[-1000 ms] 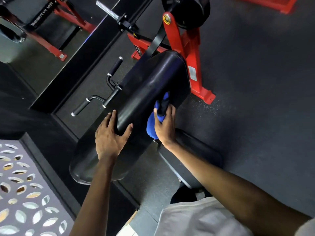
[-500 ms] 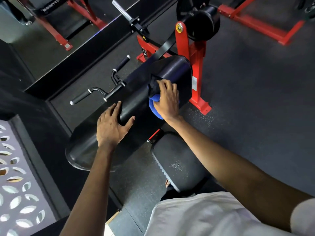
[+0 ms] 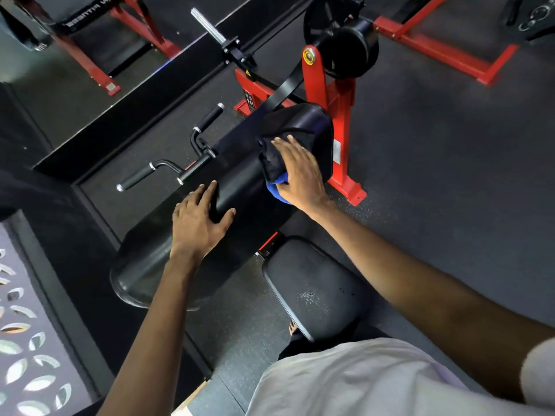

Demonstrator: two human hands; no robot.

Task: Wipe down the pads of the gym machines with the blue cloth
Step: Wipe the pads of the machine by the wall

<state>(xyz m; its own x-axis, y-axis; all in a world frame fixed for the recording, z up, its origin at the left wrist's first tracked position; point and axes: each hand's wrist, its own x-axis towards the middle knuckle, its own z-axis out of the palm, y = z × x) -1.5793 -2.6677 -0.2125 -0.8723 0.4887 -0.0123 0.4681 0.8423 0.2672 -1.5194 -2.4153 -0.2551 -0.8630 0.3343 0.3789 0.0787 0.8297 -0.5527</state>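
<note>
The long black arm pad point(image 3: 240, 187) of a curl machine slopes away across the middle. At its far end the right hand point(image 3: 300, 172) presses the blue cloth point(image 3: 275, 192) against the pad, fingers spread flat over it. The left hand point(image 3: 195, 226) rests on the pad's middle, fingers apart and straight. Just below the pad sits the dusty seat pad point(image 3: 312, 283). Beyond the pad's far end rises the red frame point(image 3: 342, 115); the curl handle point(image 3: 168, 168) juts out to its left. Dark speckled rubber floor point(image 3: 435, 175) lies all around, with a wall mirror point(image 3: 75, 94) farther left of the pad.
</note>
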